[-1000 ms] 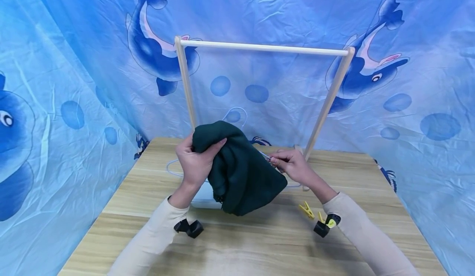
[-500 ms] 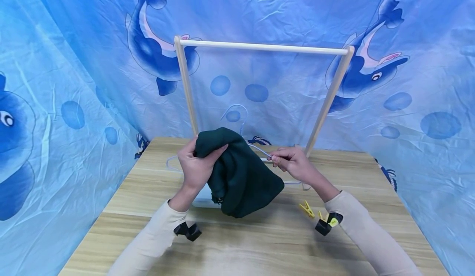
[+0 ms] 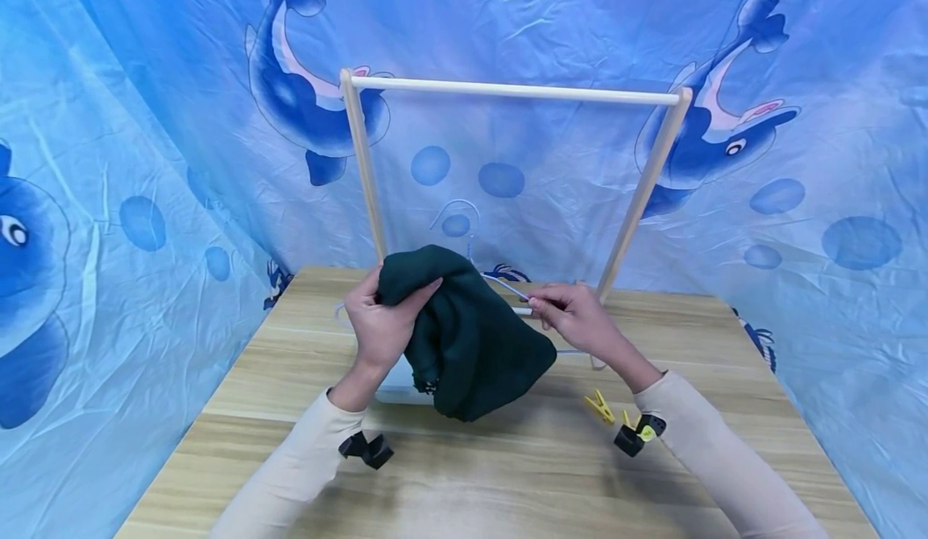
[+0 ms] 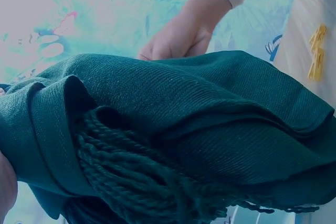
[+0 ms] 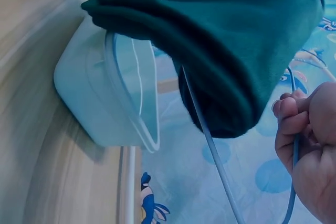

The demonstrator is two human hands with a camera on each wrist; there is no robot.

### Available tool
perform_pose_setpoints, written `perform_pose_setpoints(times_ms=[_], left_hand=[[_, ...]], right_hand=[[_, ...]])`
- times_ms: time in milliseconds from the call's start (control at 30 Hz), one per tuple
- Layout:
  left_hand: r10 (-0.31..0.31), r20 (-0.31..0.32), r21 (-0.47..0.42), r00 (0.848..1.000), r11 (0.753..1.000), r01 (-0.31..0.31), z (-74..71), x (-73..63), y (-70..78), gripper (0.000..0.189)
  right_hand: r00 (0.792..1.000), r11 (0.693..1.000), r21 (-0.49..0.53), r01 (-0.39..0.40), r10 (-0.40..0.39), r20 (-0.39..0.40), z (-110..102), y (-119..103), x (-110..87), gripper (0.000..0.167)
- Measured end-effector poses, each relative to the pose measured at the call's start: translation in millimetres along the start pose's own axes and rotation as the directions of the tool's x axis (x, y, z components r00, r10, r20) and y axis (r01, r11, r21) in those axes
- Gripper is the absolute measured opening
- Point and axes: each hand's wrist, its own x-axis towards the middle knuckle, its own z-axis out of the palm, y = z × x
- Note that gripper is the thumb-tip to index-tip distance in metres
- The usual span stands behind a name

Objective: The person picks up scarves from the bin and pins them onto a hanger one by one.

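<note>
A dark green scarf hangs bunched over the table, its twisted fringe showing below in the left wrist view. My left hand grips the scarf's upper left part, thumb across the front and fingers behind the cloth. At its right, my right hand pinches the sloping shoulder of a pale wire hanger. The hanger's hook rises above the scarf. In the right wrist view its lower bar runs into the fold of the cloth. The scarf hides the hanger's middle.
A wooden rack with a white rail stands at the back. A pale plastic bin sits on the table beneath the scarf. Yellow clothespins lie near my right wrist. A blue dolphin-print curtain surrounds the table.
More of the hanger's right shoulder shows between scarf and right hand than a second ago. The hook has risen slightly. Both hands keep their hold.
</note>
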Motion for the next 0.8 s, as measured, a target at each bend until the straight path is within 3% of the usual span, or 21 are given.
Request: perform_pose_setpoints(times_ms=[300, 600, 800], left_hand=[[0.042, -0.020, -0.059, 0.999, 0.997, -0.043, 5.5, 11.0, 3.0, 0.017], [0.084, -0.028, -0.114, 0.996, 0.990, -0.087, 15.2, 24.7, 12.5, 0.016], [0.112, -0.013, -0.129, 0.994, 0.985, -0.113, 19.5, 32.3, 17.7, 0.017]], right_hand=[[0.998, 0.997, 0.062, -0.054, 0.056, -0.024, 1.5, 4.9, -2.9, 0.017], [0.995, 0.998, -0.066, 0.002, -0.008, -0.098, 5.3, 12.3, -5.7, 0.013], [0.999, 0.998, -0.062, -0.024, 0.023, -0.026, 8.0, 14.4, -10.7, 0.017]])
